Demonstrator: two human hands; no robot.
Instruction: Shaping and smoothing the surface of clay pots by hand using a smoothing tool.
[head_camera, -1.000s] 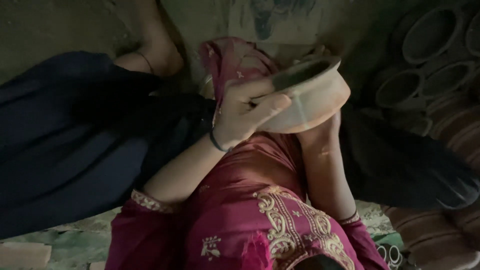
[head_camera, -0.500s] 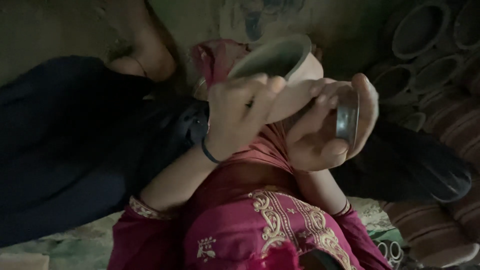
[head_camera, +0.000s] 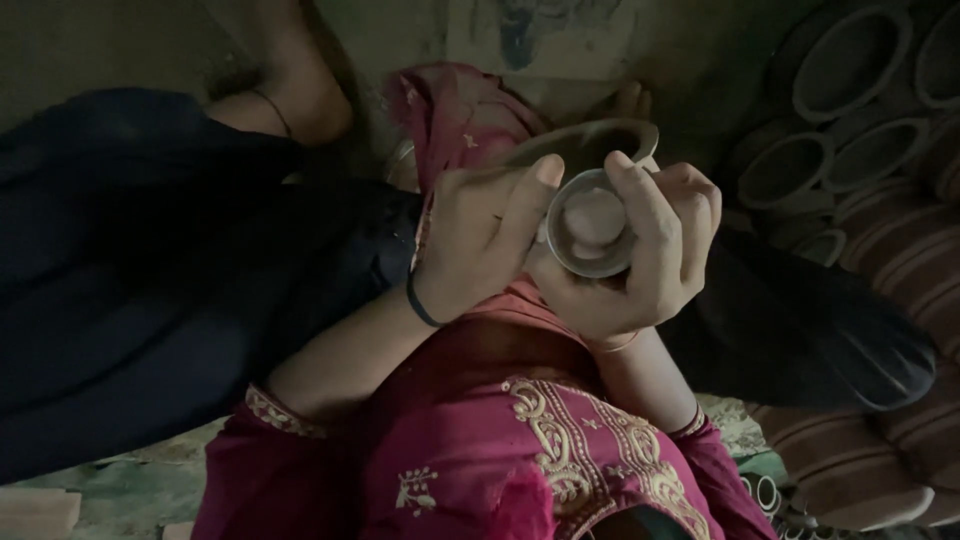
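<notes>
Clay, pale and unglazed, makes up the bowl (head_camera: 590, 145) held at the centre of the view above the lap, tilted so that only its upper rim shows behind the hands. Left hand (head_camera: 480, 235) is wrapped against the near side of the bowl, fingers together and thumb (head_camera: 525, 205) laid straight up along the wall. Right hand (head_camera: 640, 250) is curled around a small round metal cup (head_camera: 592, 222), fingers clamped over its far edge and palm under it; the cup's mouth faces the camera and its rim sits directly against the bowl and against the left thumb. A dark band (head_camera: 420, 303) circles the left wrist. Red embroidered cloth (head_camera: 520, 440) covers the lap below, close under both forearms. Dark fabric (head_camera: 140, 260) fills the left side, right up to the left wrist. Stacked clay pots (head_camera: 850, 110) crowd the right edge, well apart from the hands, with another dark cloth (head_camera: 800, 330) between. Open room lies only directly above the hands, toward the dim wall (head_camera: 120, 40).
</notes>
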